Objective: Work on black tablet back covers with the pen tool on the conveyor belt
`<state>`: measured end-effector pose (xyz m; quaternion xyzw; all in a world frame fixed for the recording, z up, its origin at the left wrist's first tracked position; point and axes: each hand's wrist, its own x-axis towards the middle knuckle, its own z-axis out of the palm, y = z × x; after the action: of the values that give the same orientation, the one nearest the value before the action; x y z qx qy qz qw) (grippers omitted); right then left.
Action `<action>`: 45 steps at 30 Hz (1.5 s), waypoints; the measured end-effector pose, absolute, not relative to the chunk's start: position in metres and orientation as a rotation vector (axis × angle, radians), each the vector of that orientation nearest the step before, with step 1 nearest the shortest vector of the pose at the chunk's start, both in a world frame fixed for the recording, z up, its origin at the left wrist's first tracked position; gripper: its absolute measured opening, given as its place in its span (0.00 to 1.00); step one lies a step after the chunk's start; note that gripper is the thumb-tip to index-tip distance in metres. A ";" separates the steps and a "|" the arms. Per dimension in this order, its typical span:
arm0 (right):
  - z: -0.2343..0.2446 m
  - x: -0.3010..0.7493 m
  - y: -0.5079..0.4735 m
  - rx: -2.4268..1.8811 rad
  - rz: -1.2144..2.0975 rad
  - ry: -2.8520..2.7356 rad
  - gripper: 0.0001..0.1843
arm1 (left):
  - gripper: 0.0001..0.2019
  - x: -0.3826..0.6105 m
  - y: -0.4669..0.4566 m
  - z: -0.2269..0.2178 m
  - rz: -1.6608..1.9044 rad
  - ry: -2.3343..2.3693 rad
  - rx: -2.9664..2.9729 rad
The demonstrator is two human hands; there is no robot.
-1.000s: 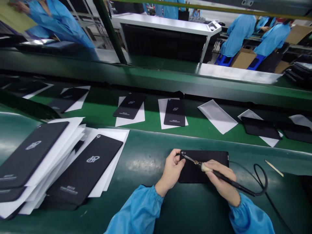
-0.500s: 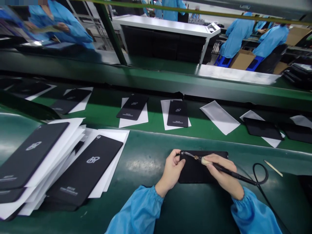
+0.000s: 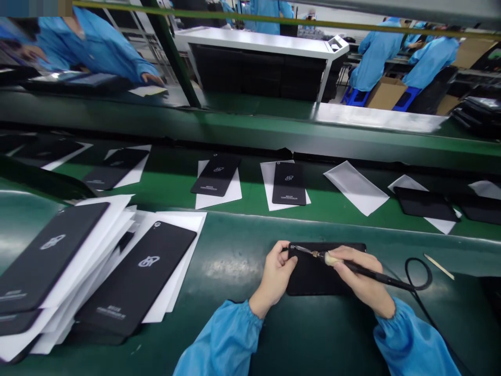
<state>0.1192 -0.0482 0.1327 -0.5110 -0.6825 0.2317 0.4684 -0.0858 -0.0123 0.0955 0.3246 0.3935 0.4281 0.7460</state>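
A black tablet back cover [image 3: 313,277] lies flat on the green bench in front of me. My left hand [image 3: 276,274] pinches its upper left corner between thumb and fingers. In my right hand [image 3: 362,277] is a soldering iron [image 3: 376,277], held like a pen with the fingers wrapped round its pale grip. The iron's metal tip rests at or just above the cover's upper left corner, close to my left thumb; whether it touches cannot be made out. A black cord loops away from the handle's right end.
Black covers and white sheets are piled [image 3: 144,266] at the left. Beyond the bench, a green conveyor [image 3: 250,183] carries covers on white sheets [image 3: 356,188]. A thin pale stick [image 3: 439,266] lies right of the cord. Co-workers in blue [image 3: 97,47] sit farther back.
The conveyor's covers and sheets have shifted slightly right. A co-worker at the far left has lowered a hand with a light sheet to the bench. My hands have barely moved.
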 end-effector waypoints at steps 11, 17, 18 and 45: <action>0.125 0.113 -0.050 -1.204 0.613 -1.687 0.06 | 0.14 -0.086 -0.012 0.094 0.942 0.866 0.732; 0.116 0.112 -0.060 -1.196 0.525 -1.676 0.08 | 0.14 -0.086 -0.012 0.094 0.949 0.851 0.734; 0.114 0.112 -0.063 -1.228 0.471 -1.630 0.08 | 0.14 -0.086 -0.012 0.093 0.953 0.849 0.732; 0.085 0.082 -0.078 -1.296 0.391 -1.378 0.09 | 0.14 -0.085 -0.012 0.087 0.984 0.860 0.731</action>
<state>0.0821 -0.0781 0.0855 -0.5520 -0.5866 0.1663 0.5688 -0.0848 -0.0125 0.0874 0.3325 0.3908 0.4473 0.7326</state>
